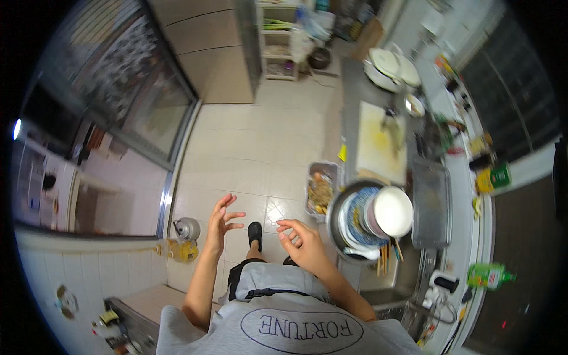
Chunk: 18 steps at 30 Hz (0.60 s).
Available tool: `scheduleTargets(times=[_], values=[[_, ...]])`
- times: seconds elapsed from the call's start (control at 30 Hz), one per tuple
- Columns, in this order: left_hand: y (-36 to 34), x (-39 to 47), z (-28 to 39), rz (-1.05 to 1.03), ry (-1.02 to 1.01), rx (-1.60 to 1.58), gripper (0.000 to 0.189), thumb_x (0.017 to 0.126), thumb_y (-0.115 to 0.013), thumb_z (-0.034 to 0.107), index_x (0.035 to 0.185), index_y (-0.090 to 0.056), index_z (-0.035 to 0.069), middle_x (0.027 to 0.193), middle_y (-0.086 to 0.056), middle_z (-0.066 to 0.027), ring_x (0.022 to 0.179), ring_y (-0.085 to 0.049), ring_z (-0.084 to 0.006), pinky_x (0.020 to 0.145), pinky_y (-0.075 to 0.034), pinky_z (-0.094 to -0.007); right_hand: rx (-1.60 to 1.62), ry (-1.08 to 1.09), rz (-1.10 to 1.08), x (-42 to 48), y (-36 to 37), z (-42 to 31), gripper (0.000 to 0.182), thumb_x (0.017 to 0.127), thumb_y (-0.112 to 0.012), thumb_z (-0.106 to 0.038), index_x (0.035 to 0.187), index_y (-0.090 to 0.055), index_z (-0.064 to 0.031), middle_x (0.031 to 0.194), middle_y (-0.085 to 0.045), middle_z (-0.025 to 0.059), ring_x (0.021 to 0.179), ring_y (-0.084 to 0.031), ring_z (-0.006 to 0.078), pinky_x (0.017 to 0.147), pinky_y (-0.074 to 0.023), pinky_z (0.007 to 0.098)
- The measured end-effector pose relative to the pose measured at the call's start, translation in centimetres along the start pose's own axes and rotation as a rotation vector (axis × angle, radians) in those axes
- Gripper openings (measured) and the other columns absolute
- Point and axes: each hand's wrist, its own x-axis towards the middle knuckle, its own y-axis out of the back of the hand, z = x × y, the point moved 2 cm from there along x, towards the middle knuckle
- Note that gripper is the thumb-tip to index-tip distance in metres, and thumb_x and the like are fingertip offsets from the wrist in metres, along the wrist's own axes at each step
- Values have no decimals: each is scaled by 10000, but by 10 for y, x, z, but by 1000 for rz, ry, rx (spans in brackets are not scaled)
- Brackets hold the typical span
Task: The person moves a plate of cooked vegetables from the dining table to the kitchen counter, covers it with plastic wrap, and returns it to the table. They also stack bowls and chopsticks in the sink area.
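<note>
Both hands are raised in front of me over the tiled floor, touching nothing. My left hand (220, 224) has its fingers spread and holds nothing. The fingers of my right hand (301, 244) are loosely bent and apart, with nothing between them. To its right, a metal basin (336, 242) sits over the edge of the sink (392, 286). Stacked inside are a blue-patterned plate (355, 208), a white bowl (392, 212) on top, a white spoon (364, 253) and several chopsticks (385, 259). Below the counter, a lined bin (320, 191) contains food scraps.
A stained cutting board (377, 146) lies on the counter beyond the basin, beside a clear plastic tray (431, 206). A green bottle (488, 276) is by the window. On the floor at left are a kettle (187, 228) and yellow oil bottles (182, 251). A shelf rack (279, 57) stands ahead.
</note>
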Motion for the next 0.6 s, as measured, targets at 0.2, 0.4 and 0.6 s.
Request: scheduleTargets(times=[0.2,0.4,0.6], values=[[107,-41,8,292,-36,-177,574,851,-455,416,1298,-368,67,1318,-411,-115,1001,-559,-260,755,-509,-369,-146,211,-309,48,-104,-43,264,796,-596,-90,1052,-565,-31,910,-620,76,591,-594,132,511,-471,238],[219,-67,40,387,-169,-399,532,867,-407,343,1299,-360,36,1311,-418,-128,1065,-516,-261,825,-471,-381,-133,276,-566,105,-227,-63,267,811,-573,-76,1074,-562,-31,937,-622,89,662,-601,131,533,-482,236],[308,-71,78,294,-221,-408,546,861,-386,358,1300,-354,35,1307,-420,-136,1053,-514,-249,845,-444,-372,1,79,-715,167,-329,-61,269,831,-556,-71,1095,-556,-16,947,-630,103,644,-614,133,540,-486,235]])
